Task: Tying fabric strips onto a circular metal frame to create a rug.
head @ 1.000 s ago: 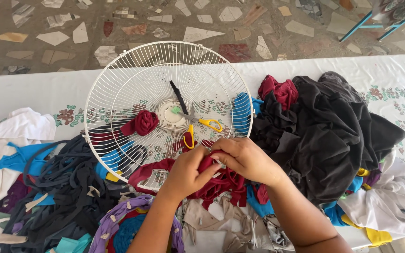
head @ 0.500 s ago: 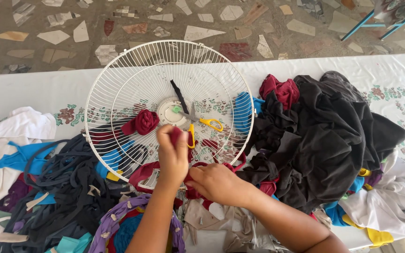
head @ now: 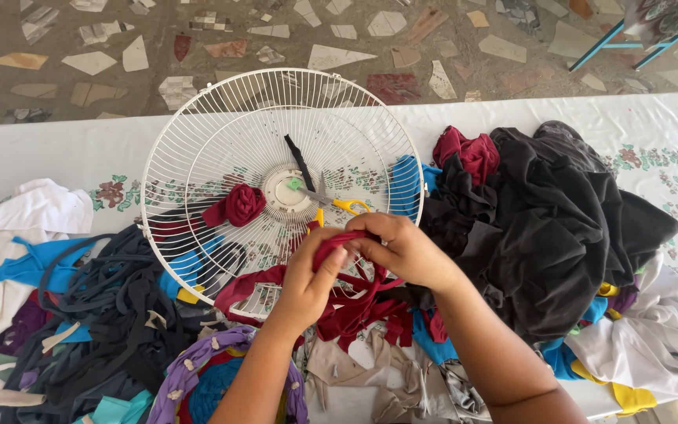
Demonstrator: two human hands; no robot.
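Note:
A white wire fan guard (head: 198,133) lies flat on the table, with a rolled dark red fabric rosette (head: 238,204) fixed near its hub. Both hands meet over the guard's lower right rim. My left hand (head: 308,276) pinches a dark red fabric strip (head: 347,302) between thumb and fingers. My right hand (head: 403,250) grips the same strip just above it, fingers curled. More of the red strip trails down over the rim. Yellow-handled scissors (head: 331,202) rest on the guard beside the hub, just above my hands.
A large black fabric heap (head: 543,220) with a dark red piece (head: 468,153) lies right. Dark grey, blue and white strips (head: 96,314) pile at left. A purple woven round piece (head: 213,369) sits at the near edge. Tiled floor lies beyond the patterned tablecloth (head: 56,149).
My left hand rose toward the hub, then dropped back to the rim. My right hand slid down and came back up. Both now hold the red strip together.

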